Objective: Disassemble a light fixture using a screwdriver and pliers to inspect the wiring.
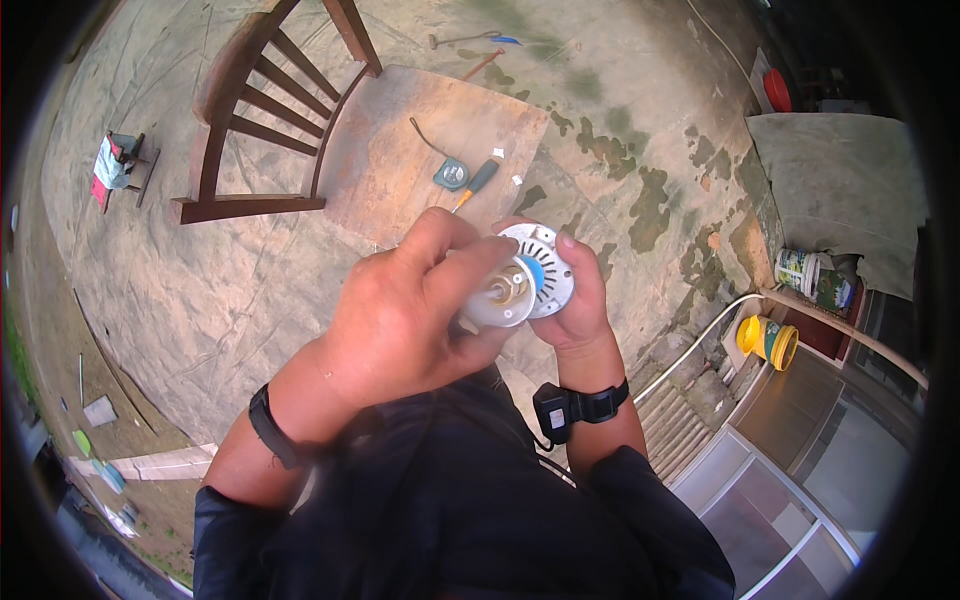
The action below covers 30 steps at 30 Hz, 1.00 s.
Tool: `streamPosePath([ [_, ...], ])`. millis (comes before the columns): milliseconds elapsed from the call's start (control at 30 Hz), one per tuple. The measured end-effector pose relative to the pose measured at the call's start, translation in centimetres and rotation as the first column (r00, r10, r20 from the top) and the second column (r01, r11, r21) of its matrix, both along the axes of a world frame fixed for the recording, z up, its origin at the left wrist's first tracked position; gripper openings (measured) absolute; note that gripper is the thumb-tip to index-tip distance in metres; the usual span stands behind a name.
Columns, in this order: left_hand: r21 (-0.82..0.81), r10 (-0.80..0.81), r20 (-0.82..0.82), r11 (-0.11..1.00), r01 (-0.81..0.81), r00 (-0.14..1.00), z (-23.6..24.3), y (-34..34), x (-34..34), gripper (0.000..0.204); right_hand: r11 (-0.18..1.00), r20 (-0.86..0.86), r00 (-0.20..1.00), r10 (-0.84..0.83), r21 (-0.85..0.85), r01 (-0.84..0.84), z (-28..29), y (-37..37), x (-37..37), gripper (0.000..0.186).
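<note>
Both hands worked a small fitting, chest-high.
Right hand (pixel 575 300) cradled round white slotted plastic disc (pixel 545 265); left hand (pixel 400 310) pinched cream cylindrical part (pixel 500 298) against it, steadying alignment.

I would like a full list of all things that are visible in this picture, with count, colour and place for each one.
white round part: one, white with slots and a blue middle, held in the right hand
pale cylinder part: one, off-white, gripped by the left hand against the round part
wooden chair: one, dark brown, lying tipped over, upper left
screwdriver: one, black and orange handle, on the chair seat
small square part: one, grey-green, on the seat beside the screwdriver
yellow container: one, right side on the ground
printed tub: one, white and green, right
left hand: one, centre
right hand: one, centre right
</note>
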State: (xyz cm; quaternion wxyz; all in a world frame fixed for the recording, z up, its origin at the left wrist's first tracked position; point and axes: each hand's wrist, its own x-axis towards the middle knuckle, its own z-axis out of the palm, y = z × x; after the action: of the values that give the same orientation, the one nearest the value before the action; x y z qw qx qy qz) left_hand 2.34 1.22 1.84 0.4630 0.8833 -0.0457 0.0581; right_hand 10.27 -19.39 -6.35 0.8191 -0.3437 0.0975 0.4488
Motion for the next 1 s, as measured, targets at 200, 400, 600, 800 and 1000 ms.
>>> streamPosePath([
  [200,-0.105,0.017,-0.025,0.994,-0.019,1.0,0.5,0.6,-0.1,0.058,0.997,0.046,0.999,0.003,-0.077,0.0,0.7,0.4,-0.1,0.057],
  [400,-0.081,-0.033,0.051,0.996,0.037,0.998,-0.1,0.8,-0.2,0.044,1.0,0.045,0.999,-0.003,0.028,0.002,0.3,-0.3,0.1,0.057],
  [600,-0.056,-0.029,0.075,0.998,0.033,0.997,-0.6,0.7,-0.4,0.039,0.999,0.066,0.998,-0.019,-0.044,0.022,0.5,-0.3,-0.1,0.052],
  [800,-0.034,-0.028,0.076,0.999,0.03,0.997,-0.6,0.8,-0.4,0.036,0.999,0.076,0.997,-0.02,-0.046,0.023,0.8,-0.2,-0.2,0.052],
  [1000,-0.001,-0.021,0.087,1.0,0.021,0.996,-0.8,0.8,-0.6,0.034,0.995,0.114,0.993,-0.038,-0.087,0.048,1.2,0.0,-0.3,0.051],
])
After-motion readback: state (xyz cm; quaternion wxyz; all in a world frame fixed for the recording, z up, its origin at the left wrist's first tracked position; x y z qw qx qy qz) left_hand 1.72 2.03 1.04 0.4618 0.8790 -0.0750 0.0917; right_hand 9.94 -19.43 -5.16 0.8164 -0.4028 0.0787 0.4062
